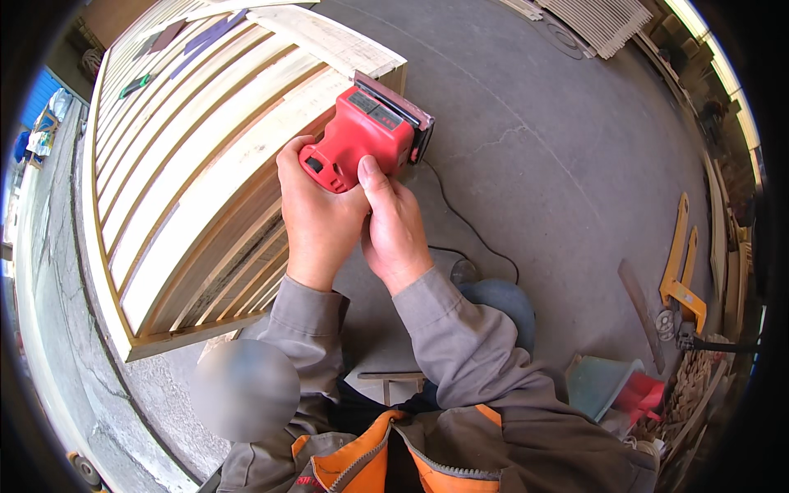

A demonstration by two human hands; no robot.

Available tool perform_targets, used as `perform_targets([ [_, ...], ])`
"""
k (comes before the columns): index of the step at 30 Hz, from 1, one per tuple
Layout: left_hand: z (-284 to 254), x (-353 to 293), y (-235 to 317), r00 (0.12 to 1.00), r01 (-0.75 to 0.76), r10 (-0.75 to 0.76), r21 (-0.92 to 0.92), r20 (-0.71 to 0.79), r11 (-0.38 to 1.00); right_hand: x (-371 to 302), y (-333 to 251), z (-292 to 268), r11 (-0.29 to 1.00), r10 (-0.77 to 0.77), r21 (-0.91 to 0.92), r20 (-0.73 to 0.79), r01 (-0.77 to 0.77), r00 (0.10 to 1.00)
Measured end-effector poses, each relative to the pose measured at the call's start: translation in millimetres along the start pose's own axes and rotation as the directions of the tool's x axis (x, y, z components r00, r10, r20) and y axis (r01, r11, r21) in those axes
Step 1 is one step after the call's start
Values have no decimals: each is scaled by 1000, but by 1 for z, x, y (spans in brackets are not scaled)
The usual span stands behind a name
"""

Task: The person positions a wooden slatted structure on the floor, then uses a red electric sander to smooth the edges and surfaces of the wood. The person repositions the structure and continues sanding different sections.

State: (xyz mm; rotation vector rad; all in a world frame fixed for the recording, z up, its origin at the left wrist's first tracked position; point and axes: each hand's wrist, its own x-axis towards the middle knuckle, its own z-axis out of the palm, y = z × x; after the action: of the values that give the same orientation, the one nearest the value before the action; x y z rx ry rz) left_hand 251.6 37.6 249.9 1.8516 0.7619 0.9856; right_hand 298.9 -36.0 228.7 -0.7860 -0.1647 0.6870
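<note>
Both my hands are wrapped round a red electric sander [366,135], held up in front of me beside the near right corner of a slatted wooden frame [222,135]. My left hand [319,218] grips the sander's body from the left. The thumb of my right hand [394,226] presses on its lower right side, while those fingers are mostly hidden behind. Tilted on its side, the sander turns its flat pad [407,105], edged with reddish-brown sanding paper, away to the right. A black cord [472,226] runs from behind my hands across the floor.
On the slats lie purple strips [209,39] and a small green and black tool [136,85]. Grey concrete floor [559,156] spreads right. There stand a yellow metal bracket [680,271], a long thin blade-like strip [641,312], a greenish bin [598,386] and stacked wood strips [604,25].
</note>
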Motion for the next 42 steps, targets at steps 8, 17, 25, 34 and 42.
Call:
perform_targets([
  [8, 2, -2, -14, 997, 70, -69, -25, 37, 997, 0, 7, -6, 999, 45, -21, -21, -45, 999],
  [17, -5, 3, 6, 993, 109, -106, -59, 60, 992, -1, -2, 3, 999, 33, -40, -31, -34, 999],
  [25, -6, 3, 5, 986, 138, -127, -103, 106, 985, -1, 4, 1, 999, 21, -47, -74, -25, 997],
  [34, 3, -3, -22, 996, 78, -76, -37, 48, 996, -1, 13, -7, 998, 27, -48, -68, -30, 997],
  [42, 11, -10, -43, 993, 109, -107, -25, 56, 994, 3, 31, -26, 995, 54, -75, -85, -60, 995],
])
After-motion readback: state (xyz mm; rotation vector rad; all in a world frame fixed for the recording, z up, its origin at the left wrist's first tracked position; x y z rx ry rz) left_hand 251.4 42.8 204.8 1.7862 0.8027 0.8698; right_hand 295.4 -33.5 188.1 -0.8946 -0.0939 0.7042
